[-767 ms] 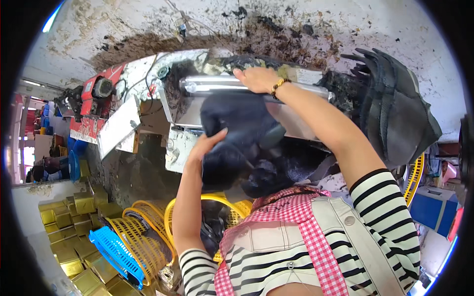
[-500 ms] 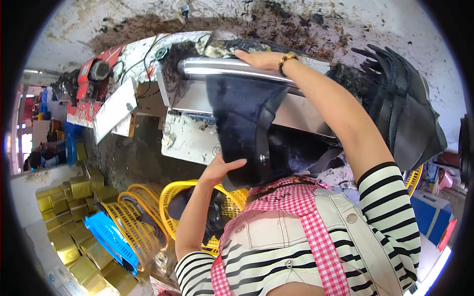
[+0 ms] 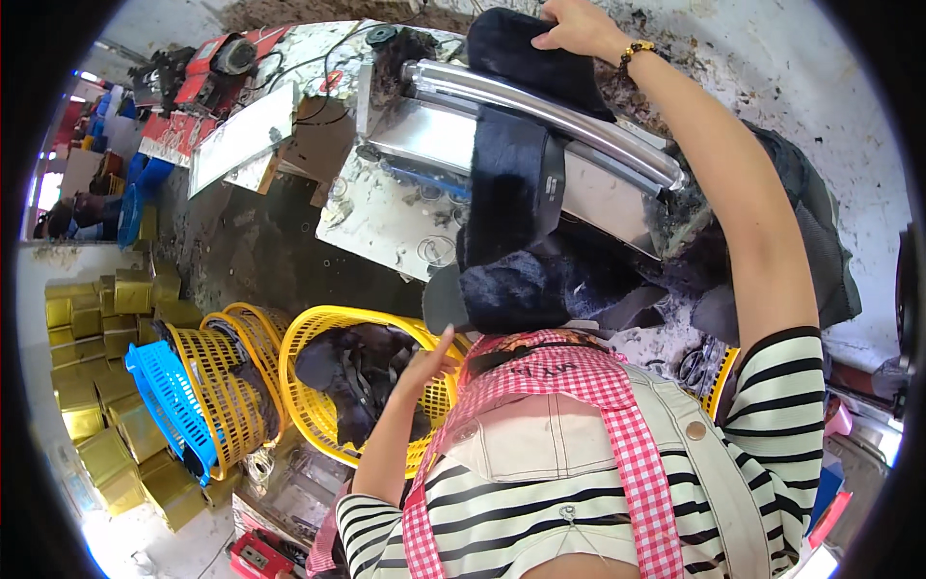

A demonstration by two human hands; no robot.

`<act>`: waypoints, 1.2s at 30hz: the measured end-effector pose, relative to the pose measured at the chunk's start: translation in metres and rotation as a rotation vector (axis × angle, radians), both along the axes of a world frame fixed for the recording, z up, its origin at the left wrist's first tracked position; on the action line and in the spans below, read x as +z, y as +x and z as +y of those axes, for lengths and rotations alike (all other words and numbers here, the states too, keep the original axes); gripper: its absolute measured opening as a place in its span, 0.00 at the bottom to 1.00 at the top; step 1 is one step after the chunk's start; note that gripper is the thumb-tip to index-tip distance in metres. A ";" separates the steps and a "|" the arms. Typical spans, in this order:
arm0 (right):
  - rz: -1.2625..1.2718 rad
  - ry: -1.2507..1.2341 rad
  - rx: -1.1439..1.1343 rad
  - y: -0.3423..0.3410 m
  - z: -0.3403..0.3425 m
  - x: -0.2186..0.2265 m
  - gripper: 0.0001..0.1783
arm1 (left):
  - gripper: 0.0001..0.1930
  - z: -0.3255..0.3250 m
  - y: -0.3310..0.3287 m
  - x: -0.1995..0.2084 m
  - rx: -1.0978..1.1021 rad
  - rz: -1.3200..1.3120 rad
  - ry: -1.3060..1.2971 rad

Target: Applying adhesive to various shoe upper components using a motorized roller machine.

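Observation:
A shiny metal roller [image 3: 550,114] lies across the white machine. Beyond it, my right hand [image 3: 584,34] pinches the far edge of a dark fuzzy sheet [image 3: 535,63]. On the near side of the roller hangs a black piece [image 3: 516,183] with a small pale mark; whether it joins the far sheet is hidden by the roller. More dark pieces [image 3: 540,289] lie heaped in front of my apron. My left hand [image 3: 424,369] is low, thumb raised and fingers apart, over the rim of a yellow basket [image 3: 299,372] that holds dark pieces.
Several yellow baskets and a blue basket [image 3: 172,405] stand at the left, beside gold-coloured boxes [image 3: 82,367]. A red machine [image 3: 217,68] is at the far left. More dark sheets [image 3: 820,241] hang at the right. Lint covers the white machine top [image 3: 386,227].
My right hand has gone from resting along the roller to gripping the sheet beyond it. My left hand has let go of the near black piece and dropped toward the basket. The view has shifted.

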State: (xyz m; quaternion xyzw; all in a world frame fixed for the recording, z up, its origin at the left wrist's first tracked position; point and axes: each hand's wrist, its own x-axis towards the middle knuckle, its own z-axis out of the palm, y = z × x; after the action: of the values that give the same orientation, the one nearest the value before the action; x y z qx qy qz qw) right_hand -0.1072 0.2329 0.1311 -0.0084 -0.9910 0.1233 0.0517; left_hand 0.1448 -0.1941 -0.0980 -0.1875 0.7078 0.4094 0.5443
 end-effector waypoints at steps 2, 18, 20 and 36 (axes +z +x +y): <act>-0.037 0.017 -0.041 0.003 -0.010 0.023 0.23 | 0.38 0.009 0.017 -0.005 0.063 0.065 0.012; 0.111 0.069 -0.186 0.029 0.043 0.117 0.22 | 0.13 0.093 -0.042 0.232 -0.940 1.193 0.718; 0.099 0.133 -0.272 0.026 0.071 0.120 0.22 | 0.14 0.068 -0.059 0.275 -1.038 1.194 0.675; 0.329 0.265 -0.340 0.094 0.178 0.201 0.20 | 0.36 0.144 -0.072 -0.024 0.511 -0.259 1.198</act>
State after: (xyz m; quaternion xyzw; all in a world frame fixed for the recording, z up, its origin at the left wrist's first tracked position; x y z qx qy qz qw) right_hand -0.0134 0.4111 0.3319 -0.1479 -0.9611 -0.0183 0.2327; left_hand 0.0730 -0.0505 -0.1216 -0.0621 0.2200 0.8225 0.5209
